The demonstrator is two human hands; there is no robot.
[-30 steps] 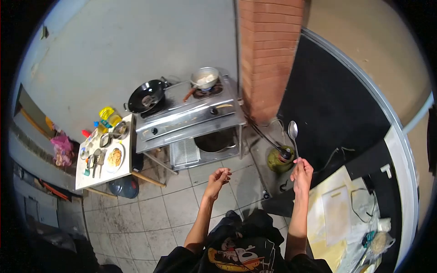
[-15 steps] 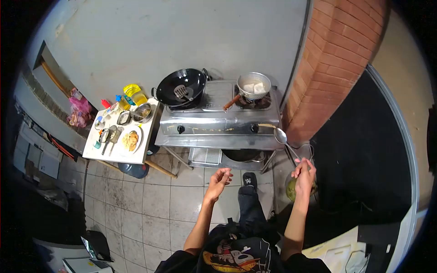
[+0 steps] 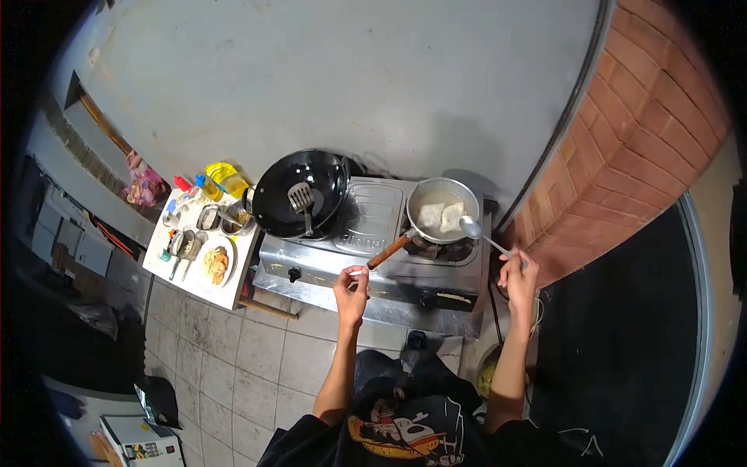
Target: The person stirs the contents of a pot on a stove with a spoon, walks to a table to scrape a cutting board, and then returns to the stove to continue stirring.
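My right hand [image 3: 520,279] is closed around the handle of a long metal spoon [image 3: 471,227]. The spoon's bowl hangs at the right rim of a saucepan [image 3: 415,227], close to pale white blocks [image 3: 440,216] lying in liquid inside. A brown wooden handle [image 3: 389,253] points from the saucepan toward me. At its end, my left hand [image 3: 352,289] has its fingers curled together and appears to grip the tip. The saucepan stands on the right burner of a metal gas stove [image 3: 369,212].
A black wok [image 3: 272,194] with a slotted turner [image 3: 300,198] occupies the left burner. Left of the stove, a white table [image 3: 161,268] bears bottles, bowls and a plate of food [image 3: 216,263]. A brick pillar [image 3: 622,156] rises on the right.
Both hands have moved forward to the stove. The spoon has gone from beside the stove's front right to the saucepan's rim. My left hand has reached the saucepan's handle end.
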